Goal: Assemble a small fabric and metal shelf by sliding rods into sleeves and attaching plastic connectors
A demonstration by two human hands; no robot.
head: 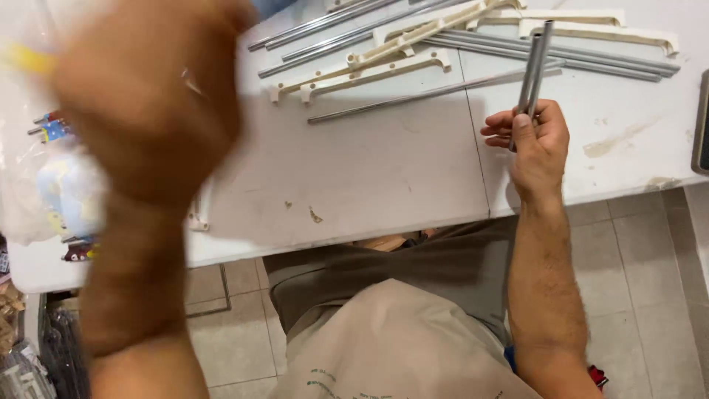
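- Two grey metal rods (533,70) stand gripped together in the right hand (538,144), fingers closed round their lower ends, above the white counter (369,177).
- Most parts remain unassembled: loose rods (436,91) and cream plastic brackets (369,72) lie spread across the counter's far side.
- The left hand (144,96), raised near the camera, is blurred; whether it grips anything cannot be told, perhaps the clear bag (33,148) beside it.
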